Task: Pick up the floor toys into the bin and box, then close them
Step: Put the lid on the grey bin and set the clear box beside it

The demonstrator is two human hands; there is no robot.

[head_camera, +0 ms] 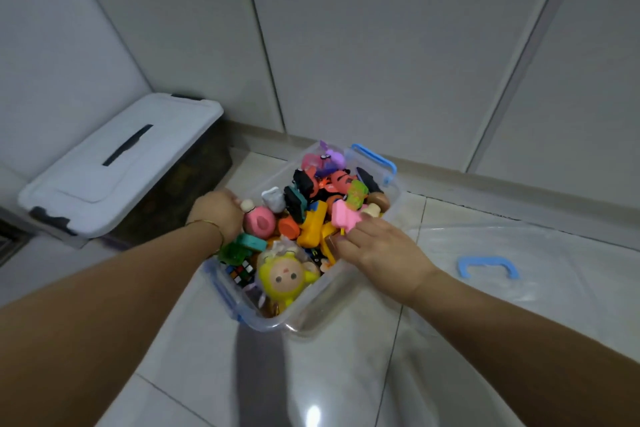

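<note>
Clear plastic box (pixel 322 298) with blue side latches is sitting on the glossy pale floor tiles (pixel 346 374), and it is brimming with small coloured toys. A yellow-haired doll head (pixel 282 276) is lying at the near end, and a round pink toy (pixel 259 222) is lying by the left rim. The right hand (pixel 381 250) is resting on the heap with its fingers fairly straight, touching a pink block (pixel 343 218) and not curling round anything. The left hand (pixel 218 215) is reaching to the box's left rim, but its fingers are hiding behind it, so I cannot tell how they are gripping.

The box's transparent lid (pixel 540 246) with the blue handle (pixel 488 265) is lying on the floor to the right, apart from the box. The dark storage bin with the white lid (pixel 121 170) is standing by the wall on the left, apparently shut already.

The pile is the likely trouble: it is rising to the rim or above it (the doll head especially). A lid set on it would probably rock and the latches would miss their catches. Hard pressing could push a toy over the near wall, or shove the box along the slick tiles.
</note>
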